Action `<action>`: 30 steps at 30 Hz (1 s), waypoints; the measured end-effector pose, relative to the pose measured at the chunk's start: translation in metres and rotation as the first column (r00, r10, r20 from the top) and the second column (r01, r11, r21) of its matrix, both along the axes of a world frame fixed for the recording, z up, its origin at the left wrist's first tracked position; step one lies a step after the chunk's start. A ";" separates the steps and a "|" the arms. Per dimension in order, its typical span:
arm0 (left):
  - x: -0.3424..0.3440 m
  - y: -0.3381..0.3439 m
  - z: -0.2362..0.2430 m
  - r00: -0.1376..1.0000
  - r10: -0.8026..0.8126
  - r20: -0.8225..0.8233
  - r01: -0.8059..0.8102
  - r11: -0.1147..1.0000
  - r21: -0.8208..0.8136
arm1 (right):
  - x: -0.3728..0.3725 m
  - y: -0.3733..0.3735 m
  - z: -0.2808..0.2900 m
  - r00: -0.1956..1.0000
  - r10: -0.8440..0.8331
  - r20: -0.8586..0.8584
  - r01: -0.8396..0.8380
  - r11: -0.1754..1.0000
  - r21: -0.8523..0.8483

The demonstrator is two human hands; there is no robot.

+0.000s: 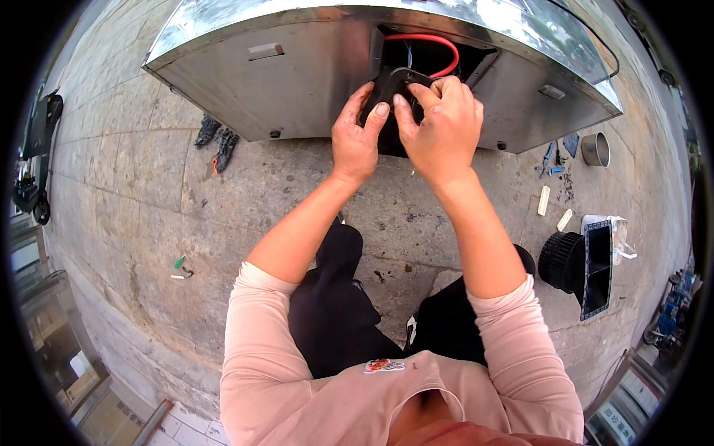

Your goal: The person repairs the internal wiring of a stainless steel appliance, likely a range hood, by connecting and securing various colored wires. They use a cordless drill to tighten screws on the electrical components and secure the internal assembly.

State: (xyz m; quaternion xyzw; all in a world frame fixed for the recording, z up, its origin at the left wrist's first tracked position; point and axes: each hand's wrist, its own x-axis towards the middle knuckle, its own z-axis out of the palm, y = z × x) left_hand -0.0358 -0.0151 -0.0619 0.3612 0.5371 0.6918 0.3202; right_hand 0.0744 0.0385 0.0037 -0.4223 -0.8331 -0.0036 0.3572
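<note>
Both my hands hold a black plate-like part [401,78] at the opening in the stainless-steel cabinet [238,89]. My left hand [357,137] pinches its left side with thumb and fingers. My right hand [442,123] is closed on its right side, thumb forward and fingers curled. A red hose or cable [455,56] loops inside the opening behind the part, with thinner blue wires [409,53] beside it. The opening's lower part is partly hidden by my hands.
Black gloves [225,149] lie left on the pavement. At right are blue-handled pliers [552,169], a metal cup [596,149], pale strips [544,199] and a black blower unit [561,264]. A scooter [37,160] stands far left. My knees [335,290] are below my arms.
</note>
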 end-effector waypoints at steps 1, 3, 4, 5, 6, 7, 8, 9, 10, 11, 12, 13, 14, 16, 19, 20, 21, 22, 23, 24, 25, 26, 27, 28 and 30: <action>0.000 0.000 0.000 1.000 -0.001 0.013 0.001 1.000 0.001 | -0.002 -0.004 -0.002 1.000 -0.028 -0.010 0.028 1.000 0.011; 0.000 -0.001 0.000 1.000 0.007 -0.019 -0.008 1.000 -0.019 | -0.005 -0.012 -0.001 0.997 -0.070 -0.015 0.070 0.998 0.000; 0.000 -0.001 0.001 0.999 0.010 -0.035 -0.011 0.999 -0.030 | -0.007 -0.013 -0.003 0.997 -0.074 -0.037 0.074 0.997 -0.006; 0.002 -0.001 0.001 1.000 0.014 -0.018 -0.014 1.000 -0.027 | -0.010 -0.011 -0.007 0.995 -0.078 -0.059 0.078 0.997 -0.013; 0.003 0.000 0.003 1.000 0.015 -0.002 -0.015 1.000 -0.021 | -0.012 -0.008 -0.010 0.993 -0.085 -0.081 0.084 0.996 -0.017; 0.005 0.002 0.006 1.000 0.015 0.014 -0.015 1.000 -0.015 | -0.013 -0.005 -0.010 0.991 -0.089 -0.097 0.089 0.996 0.003; 0.006 0.002 0.004 1.000 0.022 -0.008 -0.022 1.000 -0.016 | -0.012 -0.003 -0.012 0.990 -0.093 -0.109 0.094 0.996 0.004; 0.006 0.002 0.002 0.999 0.032 -0.029 -0.032 0.999 -0.016 | -0.012 -0.002 -0.013 0.988 -0.094 -0.120 0.095 0.995 0.005; 0.007 0.003 0.000 0.998 0.041 -0.050 -0.042 0.999 -0.016 | -0.011 0.000 -0.013 0.987 -0.095 -0.130 0.097 0.995 0.007; 0.007 0.003 -0.002 0.998 0.040 -0.044 -0.040 0.999 -0.001 | -0.011 0.002 -0.012 0.985 -0.093 -0.142 0.096 0.995 0.011; 0.007 0.002 -0.001 0.999 0.039 -0.037 -0.039 0.999 0.011 | -0.011 0.003 -0.011 0.984 -0.091 -0.153 0.094 0.995 0.012; 0.008 0.001 -0.001 0.999 0.038 -0.030 -0.037 0.999 0.023 | -0.011 0.003 -0.010 0.982 -0.090 -0.164 0.093 0.996 0.013; 0.008 0.000 0.000 0.999 0.039 -0.035 -0.039 0.999 0.015 | -0.012 0.003 -0.010 0.983 -0.093 -0.160 0.098 0.995 0.025; 0.009 0.000 0.003 0.998 0.040 -0.045 -0.040 0.999 0.000 | -0.012 0.003 -0.010 0.983 -0.101 -0.153 0.110 0.993 0.051; 0.007 0.001 0.002 0.998 0.043 -0.054 -0.044 0.999 -0.004 | -0.011 0.004 -0.011 0.981 -0.078 -0.177 0.090 0.994 0.062; 0.007 0.001 0.002 0.997 0.043 -0.057 -0.044 0.999 -0.004 | -0.010 0.004 -0.010 0.982 -0.039 -0.185 0.053 0.996 0.070; 0.006 0.000 0.003 0.997 0.045 -0.061 -0.045 0.999 -0.006 | -0.007 0.004 -0.010 0.981 0.000 -0.192 0.015 0.997 0.076; 0.006 0.000 0.005 0.997 0.046 -0.064 -0.046 0.999 -0.009 | -0.005 0.003 -0.010 0.979 0.039 -0.199 -0.024 0.996 0.082; 0.006 0.001 0.007 0.996 0.056 -0.063 -0.058 0.998 -0.028 | -0.002 0.001 -0.008 0.976 0.113 -0.185 -0.099 0.991 0.086; 0.006 0.002 0.014 0.996 0.067 -0.061 -0.070 0.996 -0.050 | 0.002 -0.005 -0.004 0.967 0.188 -0.171 -0.175 0.981 0.086; 0.006 0.003 0.017 0.995 0.078 -0.059 -0.083 0.994 -0.072 | 0.006 -0.009 0.000 0.953 0.261 -0.157 -0.250 0.965 0.085; 0.005 0.005 0.015 0.997 0.069 -0.030 -0.070 0.997 -0.043 | 0.008 -0.012 0.003 0.944 0.283 -0.169 -0.272 0.958 0.087; 0.004 0.008 0.016 0.998 0.059 -0.003 -0.059 0.998 -0.010 | 0.010 -0.012 0.008 0.935 0.306 -0.181 -0.293 0.951 0.094; 0.003 0.010 0.017 0.999 0.047 0.025 -0.048 0.999 0.024 | 0.012 -0.011 0.013 0.925 0.328 -0.193 -0.314 0.944 0.101; 0.002 0.009 0.019 1.000 0.024 0.020 -0.025 1.000 0.017 | 0.015 -0.002 0.025 0.891 0.429 -0.145 -0.421 0.903 0.086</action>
